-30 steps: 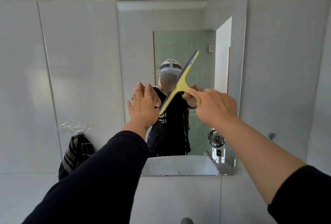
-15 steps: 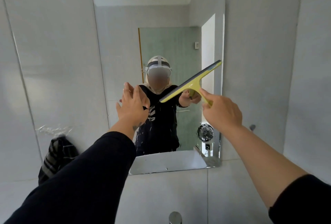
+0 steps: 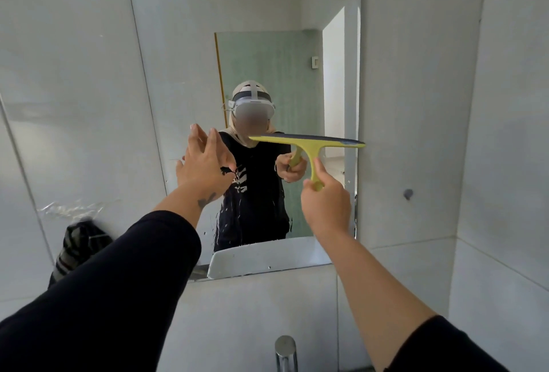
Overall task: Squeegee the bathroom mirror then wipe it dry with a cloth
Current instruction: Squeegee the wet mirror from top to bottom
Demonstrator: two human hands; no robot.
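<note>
A rectangular mirror (image 3: 184, 44) hangs on the white tiled wall straight ahead, with water streaks in its lower part. My right hand (image 3: 325, 203) grips the handle of a yellow squeegee (image 3: 309, 145), whose dark blade lies level across the mirror's right half, its tip at the right edge. My left hand (image 3: 203, 166) is raised flat at the mirror's lower left, fingers apart, holding nothing. A dark striped cloth (image 3: 75, 248) hangs on the wall to the left of the mirror.
A chrome tap (image 3: 285, 352) rises at the bottom centre. A small hook (image 3: 408, 193) sits on the wall right of the mirror. Clear tape (image 3: 69, 208) is stuck above the cloth. A side wall closes in on the right.
The squeegee blade has swung from a steep diagonal to level and shifted right, reaching the mirror's right edge. My left hand stays raised against the glass.
</note>
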